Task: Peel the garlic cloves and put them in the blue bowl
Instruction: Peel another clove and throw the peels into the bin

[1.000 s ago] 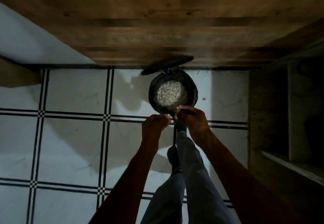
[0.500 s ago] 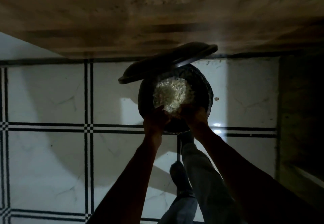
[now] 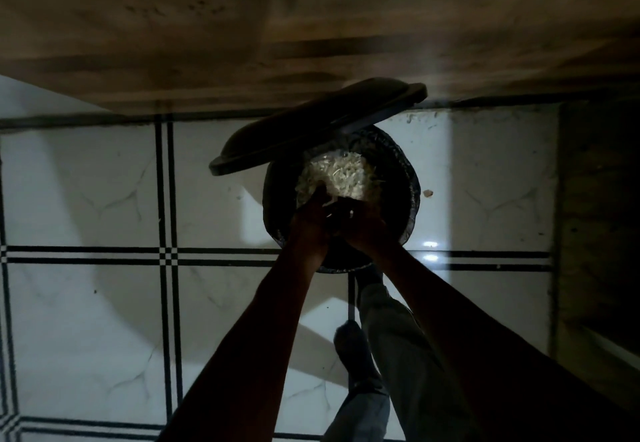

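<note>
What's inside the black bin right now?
The black bin holds a heap of pale papery scraps. Both hands and the raised lid cover the rest; deeper contents are hidden.

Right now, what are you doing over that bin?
A person stands over a dark bin on the tiled floor, with its lid tipped up. Both hands are together above the opening, the left hand beside the right hand. Inside the bin lies a heap of pale scraps, probably garlic skins. It is too dark to tell whether the hands hold anything. No blue bowl is in view.
</note>
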Tool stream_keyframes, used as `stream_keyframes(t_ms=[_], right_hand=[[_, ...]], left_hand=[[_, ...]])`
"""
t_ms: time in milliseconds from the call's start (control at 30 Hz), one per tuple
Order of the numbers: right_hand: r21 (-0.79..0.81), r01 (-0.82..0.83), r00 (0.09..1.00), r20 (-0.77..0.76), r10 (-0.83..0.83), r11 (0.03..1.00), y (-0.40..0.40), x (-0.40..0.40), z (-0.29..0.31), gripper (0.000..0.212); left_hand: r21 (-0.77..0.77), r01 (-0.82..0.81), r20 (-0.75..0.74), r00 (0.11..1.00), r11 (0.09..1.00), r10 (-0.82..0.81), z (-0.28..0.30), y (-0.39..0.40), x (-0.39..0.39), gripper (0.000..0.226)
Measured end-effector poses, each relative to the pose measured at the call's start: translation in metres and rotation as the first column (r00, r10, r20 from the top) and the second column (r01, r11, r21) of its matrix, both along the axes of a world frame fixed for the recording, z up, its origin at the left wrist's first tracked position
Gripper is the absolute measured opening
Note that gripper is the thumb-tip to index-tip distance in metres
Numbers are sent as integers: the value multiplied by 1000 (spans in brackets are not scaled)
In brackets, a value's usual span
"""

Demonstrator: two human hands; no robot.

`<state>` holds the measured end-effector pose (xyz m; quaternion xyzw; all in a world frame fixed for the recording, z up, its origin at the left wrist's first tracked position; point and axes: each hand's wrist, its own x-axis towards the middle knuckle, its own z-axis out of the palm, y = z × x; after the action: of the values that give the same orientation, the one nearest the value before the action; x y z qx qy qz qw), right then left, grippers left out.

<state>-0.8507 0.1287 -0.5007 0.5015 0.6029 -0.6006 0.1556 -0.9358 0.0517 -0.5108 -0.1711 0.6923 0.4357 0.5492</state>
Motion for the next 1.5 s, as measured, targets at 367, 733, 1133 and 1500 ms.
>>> stream_keyframes(t_ms=[367,733,1133,1500], right_hand=[[76,17,1000,9,-17,997,12,19,1,52],[114,484,863,-226,-452,868,55,84,97,51],[363,734,666,-549,-506,573,26,283,405,37],[449,892,344,-607,-717,48,-122,578,572,44]], left_hand=[[174,-149,24,989,973,147,5,6,-4,42],[146,303,-35,953,942,-301,126,36,35,21],[333,584,-363,804,740,-471,374,42,195,18],[477,864,-525,427,162,-736,550,2,495,10]])
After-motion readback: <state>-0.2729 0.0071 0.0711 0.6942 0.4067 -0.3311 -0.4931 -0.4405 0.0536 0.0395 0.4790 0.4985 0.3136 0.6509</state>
